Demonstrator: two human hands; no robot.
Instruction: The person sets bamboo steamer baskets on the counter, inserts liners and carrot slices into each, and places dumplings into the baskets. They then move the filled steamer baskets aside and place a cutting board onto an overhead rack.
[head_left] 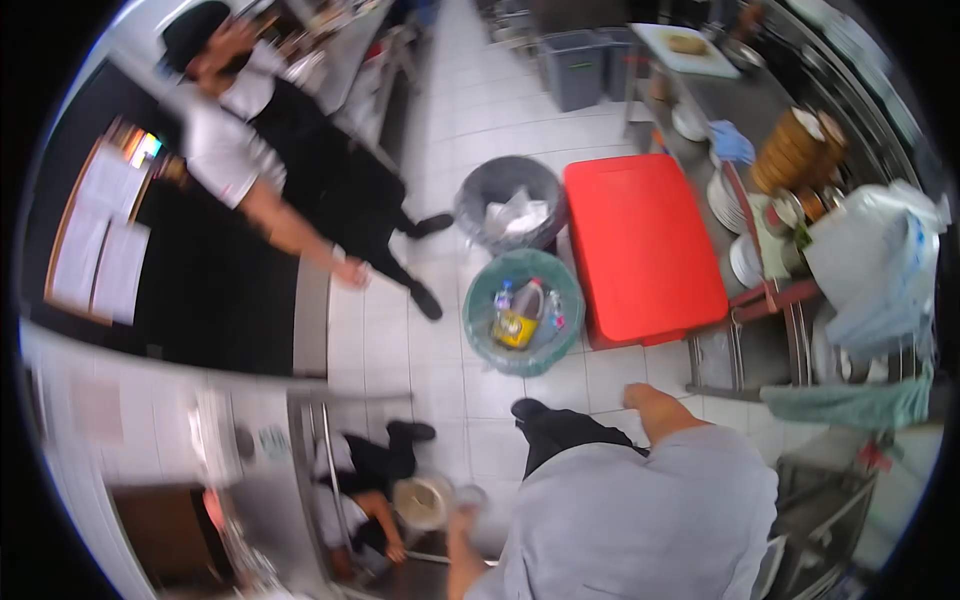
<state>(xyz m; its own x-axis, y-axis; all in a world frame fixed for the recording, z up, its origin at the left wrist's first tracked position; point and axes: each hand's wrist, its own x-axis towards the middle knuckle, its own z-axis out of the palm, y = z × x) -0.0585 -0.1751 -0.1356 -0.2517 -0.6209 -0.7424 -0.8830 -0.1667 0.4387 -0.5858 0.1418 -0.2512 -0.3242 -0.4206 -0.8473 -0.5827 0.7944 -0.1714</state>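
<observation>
My left hand (462, 524), blurred, is low in the head view. Its fingers look closed around a small translucent round thing (471, 495) whose kind I cannot make out. Just left of that stands a pale bucket (423, 502). My right hand (634, 395) hangs past my grey shirt, over the floor by the red bin's lower end. Its fingers are mostly hidden, and nothing shows in it.
Ahead are a green-lined bin (522, 360) holding bottles, a black-lined bin (510, 205) and a large red-lidded bin (645, 245). A person in an apron (300, 150) stands left; another person (375, 500) is low beside the bucket. Right is a loaded steel counter (700, 95).
</observation>
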